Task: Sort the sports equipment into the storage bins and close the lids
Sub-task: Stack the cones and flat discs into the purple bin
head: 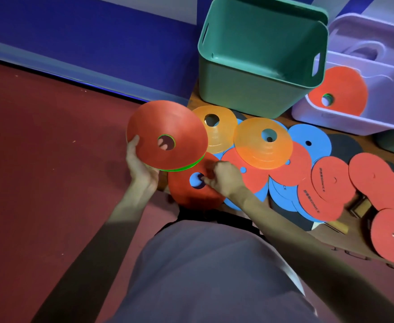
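In the head view, the left hand (142,169) cradles a small stack of red and green plastic disc cones (167,136), fingers curled beneath, apparently gathering alike pieces. The right hand (224,178) pinches another red plastic cone (186,192) at its hole. Two orange translucent cones (261,145) wait beside flat foam discs; one green plastic bin (256,64) stands unfilled, and one lilac plastic bin (354,122) holds a red cone.

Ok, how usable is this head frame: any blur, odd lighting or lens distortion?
Head view: dim with a blue-violet cast; wide-angle bending shows on the green bin; the lilac bin at the right edge is motion-smeared; the hands, left and right, are fairly sharp; no glare.
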{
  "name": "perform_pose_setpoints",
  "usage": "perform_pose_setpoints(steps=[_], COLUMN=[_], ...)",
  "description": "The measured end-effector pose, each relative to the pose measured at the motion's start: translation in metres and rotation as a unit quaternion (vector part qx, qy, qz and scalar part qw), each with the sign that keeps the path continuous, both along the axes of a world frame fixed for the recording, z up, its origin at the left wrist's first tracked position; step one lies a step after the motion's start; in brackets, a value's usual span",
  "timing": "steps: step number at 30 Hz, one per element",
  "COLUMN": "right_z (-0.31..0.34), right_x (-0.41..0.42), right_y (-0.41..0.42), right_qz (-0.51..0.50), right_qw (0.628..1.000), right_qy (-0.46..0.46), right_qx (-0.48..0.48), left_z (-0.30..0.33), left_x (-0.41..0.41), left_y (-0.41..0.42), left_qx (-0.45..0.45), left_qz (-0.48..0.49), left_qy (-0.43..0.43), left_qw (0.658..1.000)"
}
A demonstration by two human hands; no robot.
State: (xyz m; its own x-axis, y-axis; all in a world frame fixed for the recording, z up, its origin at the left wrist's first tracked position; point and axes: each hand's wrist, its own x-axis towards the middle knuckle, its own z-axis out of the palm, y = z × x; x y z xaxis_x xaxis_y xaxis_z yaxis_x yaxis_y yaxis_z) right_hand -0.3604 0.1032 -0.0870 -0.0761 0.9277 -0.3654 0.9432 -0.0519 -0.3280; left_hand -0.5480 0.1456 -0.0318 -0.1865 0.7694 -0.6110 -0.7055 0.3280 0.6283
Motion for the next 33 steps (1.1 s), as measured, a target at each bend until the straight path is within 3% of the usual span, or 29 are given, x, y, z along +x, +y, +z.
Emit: perform_pose_setpoints(steps=[5, 12, 23, 26, 33], right_z=[0.011, 0.039, 0.034, 0.022, -0.007], right_x=[0.002, 0.037, 0.149, 0.175, 0.221], right_y=[-0.004, -0.020, -0.037, -0.043, -0.046], right_qz=[-0.005, -0.073, -0.334, -0.385, -0.364], right_qw=[0.999, 0.976, 0.926, 0.908, 0.916], right_qy=[-0.005, 0.014, -0.091, -0.042, 0.142], right_qx=[0.051, 0.204, 0.153, 0.158, 0.087], left_z=[0.005, 0.013, 0.024, 0.032, 0.045], left_x=[0.003, 0.017, 0.092, 0.113, 0.148], left_y=[-0.001, 0.001, -0.010, -0.015, -0.019], left_qx=[0.007, 0.039, -0.004, 0.000, -0.006], left_qz=[0.003, -0.010, -0.116, -0.150, -0.205], left_qy=[-0.011, -0.021, 0.023, 0.039, 0.049], left_qw=[1.000, 0.999, 0.993, 0.988, 0.978])
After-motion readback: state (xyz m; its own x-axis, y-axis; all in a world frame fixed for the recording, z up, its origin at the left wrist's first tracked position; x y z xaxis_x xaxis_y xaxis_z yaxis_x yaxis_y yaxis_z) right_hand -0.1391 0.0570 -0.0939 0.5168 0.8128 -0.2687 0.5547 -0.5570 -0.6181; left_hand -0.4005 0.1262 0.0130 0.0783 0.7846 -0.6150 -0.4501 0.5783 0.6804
